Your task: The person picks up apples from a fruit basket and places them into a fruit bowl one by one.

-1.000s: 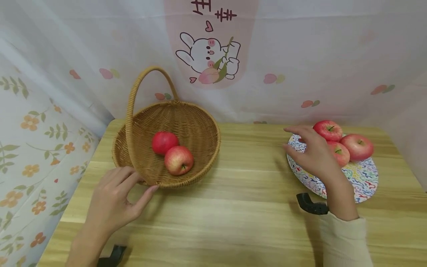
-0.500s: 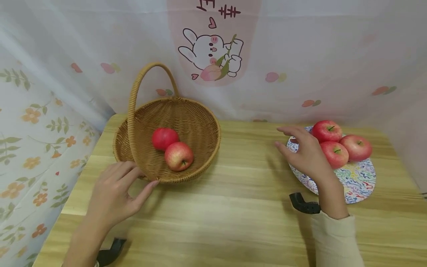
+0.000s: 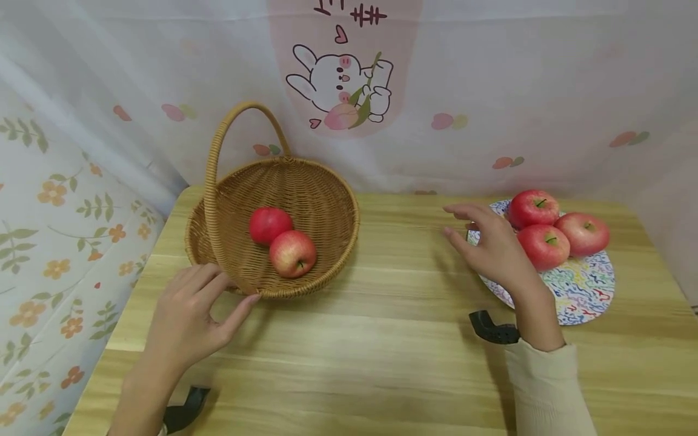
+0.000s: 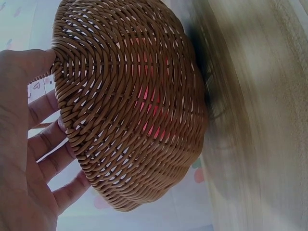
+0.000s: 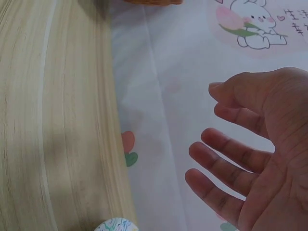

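Observation:
My left hand grips the near rim of a wicker basket by its handle base, thumb outside and fingers over the edge. Through the weave in the left wrist view, red shows from inside the basket. Within it lie a dark red apple and a lighter red-yellow apple, side by side. My right hand hovers at the left edge of a patterned plate, fingers loosely bent around nothing. That plate bears three apples, one of them the front apple close beside the hand.
Both things stand on a wooden table, basket at left and plate at right. Behind the table hangs a white curtain with a rabbit print. A flowered cloth borders the left side.
My right hand has drawn a little left, away from the apples on the plate. The left hand keeps its grip on the basket rim; the view has shifted slightly.

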Tool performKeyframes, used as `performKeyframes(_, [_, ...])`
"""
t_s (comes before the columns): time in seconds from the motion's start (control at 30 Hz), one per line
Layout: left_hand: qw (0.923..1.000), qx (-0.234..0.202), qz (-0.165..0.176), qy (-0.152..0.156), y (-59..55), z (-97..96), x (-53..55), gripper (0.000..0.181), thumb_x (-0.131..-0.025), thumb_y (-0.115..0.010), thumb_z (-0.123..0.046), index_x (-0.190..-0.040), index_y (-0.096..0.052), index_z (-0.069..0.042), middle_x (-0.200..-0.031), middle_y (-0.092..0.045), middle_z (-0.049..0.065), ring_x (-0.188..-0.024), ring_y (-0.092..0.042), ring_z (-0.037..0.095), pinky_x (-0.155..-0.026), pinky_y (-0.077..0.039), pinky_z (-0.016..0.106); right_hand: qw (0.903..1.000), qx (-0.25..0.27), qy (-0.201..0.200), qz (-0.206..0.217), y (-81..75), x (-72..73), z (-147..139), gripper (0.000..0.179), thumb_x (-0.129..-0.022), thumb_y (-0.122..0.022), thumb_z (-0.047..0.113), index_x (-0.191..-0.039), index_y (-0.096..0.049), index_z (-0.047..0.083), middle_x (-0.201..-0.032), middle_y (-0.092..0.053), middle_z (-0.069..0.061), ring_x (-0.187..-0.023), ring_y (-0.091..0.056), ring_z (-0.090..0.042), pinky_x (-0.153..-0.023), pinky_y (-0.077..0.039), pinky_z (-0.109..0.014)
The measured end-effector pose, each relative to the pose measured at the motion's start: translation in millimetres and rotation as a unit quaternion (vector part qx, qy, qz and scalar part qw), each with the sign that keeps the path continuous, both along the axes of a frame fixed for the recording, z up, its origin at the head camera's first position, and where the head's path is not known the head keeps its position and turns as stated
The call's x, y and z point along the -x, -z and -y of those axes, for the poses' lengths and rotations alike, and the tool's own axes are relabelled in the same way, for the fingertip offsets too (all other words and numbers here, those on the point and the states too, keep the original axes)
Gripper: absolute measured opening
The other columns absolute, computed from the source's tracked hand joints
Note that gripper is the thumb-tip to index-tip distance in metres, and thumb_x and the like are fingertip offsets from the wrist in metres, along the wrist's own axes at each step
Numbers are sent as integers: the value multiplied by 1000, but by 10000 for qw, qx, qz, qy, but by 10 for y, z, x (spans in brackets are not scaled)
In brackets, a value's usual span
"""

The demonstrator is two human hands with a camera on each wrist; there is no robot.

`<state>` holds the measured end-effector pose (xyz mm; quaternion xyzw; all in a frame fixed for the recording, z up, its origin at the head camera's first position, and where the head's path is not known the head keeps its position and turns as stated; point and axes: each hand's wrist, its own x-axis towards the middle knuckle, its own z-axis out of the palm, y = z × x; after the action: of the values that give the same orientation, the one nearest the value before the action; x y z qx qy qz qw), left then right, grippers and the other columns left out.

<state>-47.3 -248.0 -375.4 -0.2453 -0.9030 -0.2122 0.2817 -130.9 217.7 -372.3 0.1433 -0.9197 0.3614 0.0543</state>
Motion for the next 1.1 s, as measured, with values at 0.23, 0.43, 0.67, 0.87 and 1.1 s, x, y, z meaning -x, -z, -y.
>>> performKeyframes(0.23, [10000, 39, -7, -17, 4, -11, 30, 55, -102, -58, -59, -87, -73, -8, -86, -69, 6, -78, -65, 31, -76, -52, 46, 9999, 105, -108, -14, -48, 5, 34, 41, -97, -73, 7, -137, -66, 3, -140, -63, -19, -125, -63, -39, -102, -52, -64])
performKeyframes(0.43, [10000, -22, -11, 41, 0, -42, 34, 53, -102, -59, -58, -89, -74, -8, -87, -71, 6, -78, -67, 31, -75, -53, 47, 9995, 230, -166, -119, -98, 9, 125, 38, -98, -73, 8, -135, -67, 4, -137, -65, -19, -122, -64, -39, -100, -54, -63])
performKeyframes(0.67, [9989, 207, 406, -98, -43, 23, -32, 59, -103, -53, -63, -89, -73, -9, -89, -70, 5, -83, -67, 30, -80, -52, 44, 9965, 832, -52, 104, -98, 2, 418, 36, -100, -72, 13, -134, -68, 2, -136, -67, -18, -118, -69, -40, -96, -57, -63])
performKeyframes(0.87, [9990, 189, 387, -109, -49, 36, -32, 58, -103, -53, -63, -88, -72, -10, -89, -70, 4, -84, -67, 31, -80, -51, 44, 9930, 1097, -64, 443, -287, 79, 676, 35, -103, -70, 24, -133, -68, 6, -135, -69, -11, -117, -71, -32, -97, -59, -55])
performKeyframes(1.1, [9994, 198, 271, -1, -37, 18, -34, 58, -103, -53, -61, -88, -73, -9, -87, -70, 4, -79, -68, 29, -75, -52, 45, 9878, 1192, -236, 976, -565, 172, 984, 40, -104, -64, 42, -135, -69, 16, -129, -70, -2, -115, -70, -22, -98, -58, -47])
